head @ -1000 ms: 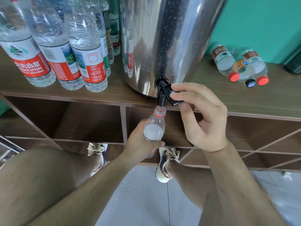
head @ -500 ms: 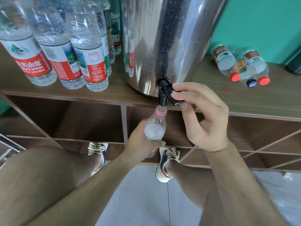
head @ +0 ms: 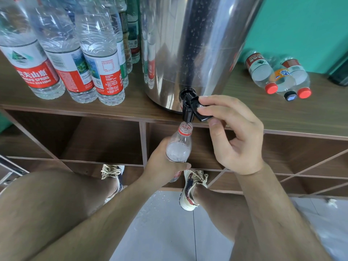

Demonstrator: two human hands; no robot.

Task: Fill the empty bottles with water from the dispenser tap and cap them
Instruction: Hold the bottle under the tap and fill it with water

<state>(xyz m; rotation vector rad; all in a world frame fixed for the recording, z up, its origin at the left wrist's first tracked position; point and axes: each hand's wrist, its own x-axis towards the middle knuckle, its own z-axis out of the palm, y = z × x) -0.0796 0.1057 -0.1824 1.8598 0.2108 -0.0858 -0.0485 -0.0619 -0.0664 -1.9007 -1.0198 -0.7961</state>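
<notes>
Bottle: clear plastic bottle (head: 178, 147), uncapped, mouth under black plastic tap (head: 188, 109).
Left hand (head: 160, 164): fingers wrapped round bottle.
Right hand (head: 239, 140): fingers pinching tap lever.

Behind, a teal wall (head: 301, 25); in front of it a brown wood-grain surface (head: 282, 117) spanning the view, with a dark object (head: 339, 76) cut off by the right edge at its back. Beneath the surface, open wooden compartments (head: 105, 140) split by an upright divider (head: 143, 142), slanted boards (head: 310, 166) crossing on the right, and a metal rail (head: 11, 166) poking in at the far left. Lower still, a pale tiled floor (head: 169, 232) flecked with water drops (head: 160, 200), a cream laced left sneaker (head: 113, 173) and right sneaker (head: 191, 193) planted near the foot of the shelving, a small white scrap (head: 330, 201) off to the right.
</notes>
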